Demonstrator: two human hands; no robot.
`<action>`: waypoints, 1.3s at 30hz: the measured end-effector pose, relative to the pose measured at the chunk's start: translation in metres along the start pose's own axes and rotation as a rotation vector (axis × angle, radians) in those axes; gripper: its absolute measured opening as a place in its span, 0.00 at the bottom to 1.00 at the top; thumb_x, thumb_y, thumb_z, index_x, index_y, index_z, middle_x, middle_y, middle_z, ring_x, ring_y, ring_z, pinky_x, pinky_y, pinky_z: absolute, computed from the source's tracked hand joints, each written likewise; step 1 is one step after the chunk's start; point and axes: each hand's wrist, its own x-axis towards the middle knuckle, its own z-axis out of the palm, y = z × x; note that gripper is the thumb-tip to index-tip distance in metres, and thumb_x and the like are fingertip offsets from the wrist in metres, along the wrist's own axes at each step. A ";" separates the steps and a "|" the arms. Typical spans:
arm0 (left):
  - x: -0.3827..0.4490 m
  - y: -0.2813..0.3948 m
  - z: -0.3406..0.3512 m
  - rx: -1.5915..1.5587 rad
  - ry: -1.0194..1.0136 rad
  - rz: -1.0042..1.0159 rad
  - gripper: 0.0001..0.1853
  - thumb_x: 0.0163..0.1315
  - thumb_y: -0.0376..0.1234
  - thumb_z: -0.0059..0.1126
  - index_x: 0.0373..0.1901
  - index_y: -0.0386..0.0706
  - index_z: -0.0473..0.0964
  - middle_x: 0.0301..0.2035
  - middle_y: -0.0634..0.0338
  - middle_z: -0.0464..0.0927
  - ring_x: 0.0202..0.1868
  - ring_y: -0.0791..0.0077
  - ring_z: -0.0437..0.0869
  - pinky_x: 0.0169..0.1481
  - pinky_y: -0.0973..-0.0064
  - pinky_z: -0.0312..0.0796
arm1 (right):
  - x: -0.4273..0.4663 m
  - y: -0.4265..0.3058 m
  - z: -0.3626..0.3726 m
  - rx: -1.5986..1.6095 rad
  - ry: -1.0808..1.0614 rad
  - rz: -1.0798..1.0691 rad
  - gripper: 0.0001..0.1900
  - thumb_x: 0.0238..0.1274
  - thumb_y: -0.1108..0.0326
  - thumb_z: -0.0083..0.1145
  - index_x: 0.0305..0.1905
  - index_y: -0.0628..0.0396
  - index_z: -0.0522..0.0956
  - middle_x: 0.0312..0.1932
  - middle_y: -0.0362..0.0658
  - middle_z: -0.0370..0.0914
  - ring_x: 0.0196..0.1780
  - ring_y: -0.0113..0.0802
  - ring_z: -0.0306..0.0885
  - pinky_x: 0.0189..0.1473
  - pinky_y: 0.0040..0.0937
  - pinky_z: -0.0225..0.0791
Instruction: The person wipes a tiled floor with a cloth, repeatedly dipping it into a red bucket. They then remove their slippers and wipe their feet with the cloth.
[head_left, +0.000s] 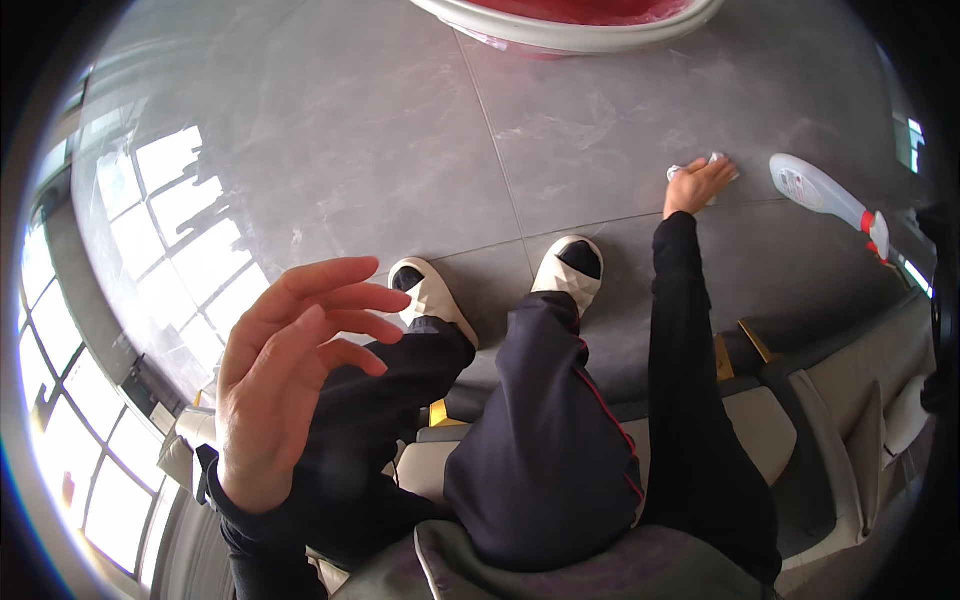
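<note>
My right hand (696, 187) reaches down to the grey tiled floor (360, 150), at the right of the view. Under its palm and fingers is a crumpled white tissue or cloth (715, 160), mostly hidden. Just right of that hand is a translucent spray bottle (816, 189) with a red and white trigger head, which points to the lower right. The bottle bears a label. My left hand (292, 375) is raised in front of my left leg, close to the camera. Its fingers are curved and apart, and it holds nothing.
A basin (592, 36) with a pale rim and red inside is cut off at the top. My feet, in white slippers (571, 270), rest on the tiles. Beige seating (757, 427) with yellow legs is around me. Window light (180, 217) glares off the floor at left.
</note>
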 end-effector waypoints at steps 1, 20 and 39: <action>-0.001 0.001 0.000 0.008 -0.001 -0.004 0.21 0.67 0.34 0.41 0.56 0.30 0.69 0.45 0.43 0.79 0.44 0.66 0.82 0.45 0.73 0.73 | -0.004 0.004 0.002 -0.111 -0.038 0.162 0.33 0.70 0.58 0.37 0.70 0.72 0.48 0.74 0.64 0.38 0.78 0.56 0.32 0.76 0.48 0.30; 0.001 0.005 0.001 0.011 -0.020 0.033 0.22 0.69 0.36 0.38 0.58 0.31 0.68 0.45 0.44 0.78 0.42 0.66 0.82 0.41 0.75 0.74 | -0.086 -0.155 0.062 0.331 -0.699 -0.918 0.39 0.59 0.69 0.48 0.72 0.64 0.44 0.75 0.58 0.40 0.78 0.51 0.38 0.75 0.45 0.38; 0.000 0.004 -0.004 0.080 0.016 0.005 0.25 0.66 0.40 0.41 0.58 0.31 0.67 0.43 0.44 0.79 0.40 0.65 0.83 0.37 0.77 0.76 | -0.056 -0.189 0.073 0.356 -0.441 -0.801 0.15 0.51 0.75 0.56 0.45 0.50 0.74 0.42 0.39 0.73 0.47 0.38 0.73 0.47 0.35 0.71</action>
